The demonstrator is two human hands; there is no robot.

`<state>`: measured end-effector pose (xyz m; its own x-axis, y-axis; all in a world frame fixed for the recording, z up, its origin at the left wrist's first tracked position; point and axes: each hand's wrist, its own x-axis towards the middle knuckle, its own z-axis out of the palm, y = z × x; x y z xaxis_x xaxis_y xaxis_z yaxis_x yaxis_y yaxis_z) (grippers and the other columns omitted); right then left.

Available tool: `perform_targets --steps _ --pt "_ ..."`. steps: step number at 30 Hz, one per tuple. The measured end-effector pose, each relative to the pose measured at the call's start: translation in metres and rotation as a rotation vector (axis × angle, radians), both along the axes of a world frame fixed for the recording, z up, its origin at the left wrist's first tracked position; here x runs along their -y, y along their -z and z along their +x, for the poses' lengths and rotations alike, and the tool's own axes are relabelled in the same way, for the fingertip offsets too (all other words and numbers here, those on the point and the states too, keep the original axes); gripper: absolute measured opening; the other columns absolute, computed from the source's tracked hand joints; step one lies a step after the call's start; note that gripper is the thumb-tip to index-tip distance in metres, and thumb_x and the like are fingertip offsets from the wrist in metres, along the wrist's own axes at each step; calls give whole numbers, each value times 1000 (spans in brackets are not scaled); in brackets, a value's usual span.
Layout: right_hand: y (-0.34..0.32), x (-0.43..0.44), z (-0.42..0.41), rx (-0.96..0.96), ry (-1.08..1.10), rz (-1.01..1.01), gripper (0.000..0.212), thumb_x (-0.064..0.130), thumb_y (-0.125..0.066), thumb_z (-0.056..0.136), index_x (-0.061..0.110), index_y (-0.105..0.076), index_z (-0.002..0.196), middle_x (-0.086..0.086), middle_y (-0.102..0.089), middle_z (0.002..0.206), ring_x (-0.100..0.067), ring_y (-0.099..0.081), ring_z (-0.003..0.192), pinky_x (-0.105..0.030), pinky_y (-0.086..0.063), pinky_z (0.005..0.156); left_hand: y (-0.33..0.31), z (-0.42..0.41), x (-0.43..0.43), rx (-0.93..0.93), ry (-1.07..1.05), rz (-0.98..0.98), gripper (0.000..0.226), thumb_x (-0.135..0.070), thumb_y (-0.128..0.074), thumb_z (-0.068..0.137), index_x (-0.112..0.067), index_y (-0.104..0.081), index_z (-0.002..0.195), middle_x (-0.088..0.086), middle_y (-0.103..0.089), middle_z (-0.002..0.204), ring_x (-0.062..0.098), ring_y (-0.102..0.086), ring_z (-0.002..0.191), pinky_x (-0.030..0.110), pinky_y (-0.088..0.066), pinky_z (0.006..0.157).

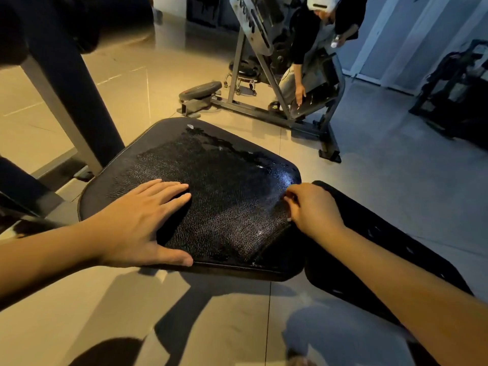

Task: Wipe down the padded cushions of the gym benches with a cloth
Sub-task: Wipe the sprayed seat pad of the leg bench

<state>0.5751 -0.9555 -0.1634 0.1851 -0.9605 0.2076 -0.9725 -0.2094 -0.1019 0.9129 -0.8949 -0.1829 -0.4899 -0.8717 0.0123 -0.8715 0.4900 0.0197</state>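
Mid-wipe. Seat cushion (224, 186) sits right below, wet patch (211, 146) at its far side. Left hand (137, 220) flat, fingers straight, pressing it. Right hand (311, 210) curled at the right edge, possibly pinching something white; can't tell. Next: sweep through the patch.

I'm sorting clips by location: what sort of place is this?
Most likely a gym or workout room. A black padded bench cushion sits in front, a steel-framed exercise machine stands behind it, and what looks like a weight plate lies beside that machine.
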Motion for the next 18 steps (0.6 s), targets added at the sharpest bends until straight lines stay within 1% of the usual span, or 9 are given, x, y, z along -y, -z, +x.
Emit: perform_targets --steps 2,4,6,8,10,12,13,15,18 --pt "0 -27 34 64 -175 15 21 31 -57 101 24 -71 114 -4 -69 108 -29 -64 101 -42 -53 86 0 -3 1 5 3 -4 122 -108 -12 63 -34 8 159 -11 11 168 2 17 150 26 21 119" --pt "3 -65 68 100 -426 25 22 32 -56 99 21 -71 110 -4 -66 100 -31 -64 93 -43 -53 77 0 -5 3 -12 2 4 122 -107 -15 64 -34 6 159 -13 11 167 0 17 148 24 21 118" --pt "8 -79 75 61 -578 31 23 33 -53 99 19 -69 108 -4 -64 96 -29 -64 87 -41 -52 71 0 -6 3 -42 1 4 122 -107 -21 65 -34 0 160 -14 5 167 -1 11 149 24 18 120" --pt "6 -56 57 87 -483 17 21 33 -56 101 22 -70 114 -1 -66 101 -26 -64 93 -39 -53 79 0 -5 3 -61 11 -7 121 -106 -26 66 -33 -8 161 -12 -2 168 1 5 151 23 15 122" --pt "2 -20 25 85 -255 31 23 33 -55 103 26 -69 119 1 -68 109 -24 -64 103 -39 -51 89 1 -5 1 -54 -1 1 121 -106 -25 66 -33 -6 161 -12 0 169 1 7 152 23 15 121" --pt "-1 7 -3 59 -57 38 24 33 -53 104 26 -68 121 0 -69 113 -24 -64 107 -37 -49 91 1 -7 0 -45 -10 11 121 -106 -22 66 -34 -1 161 -13 5 168 0 10 152 21 18 120" --pt "0 9 -7 40 -31 15 24 33 -52 104 25 -68 121 -1 -68 113 -25 -64 106 -36 -48 89 1 -7 0 -32 -14 17 122 -107 -19 65 -34 2 160 -13 8 168 0 12 152 21 19 120" --pt "2 -8 11 -2 -125 -4 25 34 -50 104 24 -67 120 -1 -66 111 -26 -63 105 -37 -48 87 -1 -8 -1 -9 -24 32 122 -108 -16 63 -35 7 159 -15 13 167 0 16 151 21 21 118" --pt "6 -62 54 89 -459 22 23 34 -52 101 22 -69 112 -3 -65 103 -29 -64 94 -43 -54 79 -2 -8 0 -31 -26 45 122 -108 -19 63 -36 4 159 -17 11 166 -4 17 148 17 25 115"
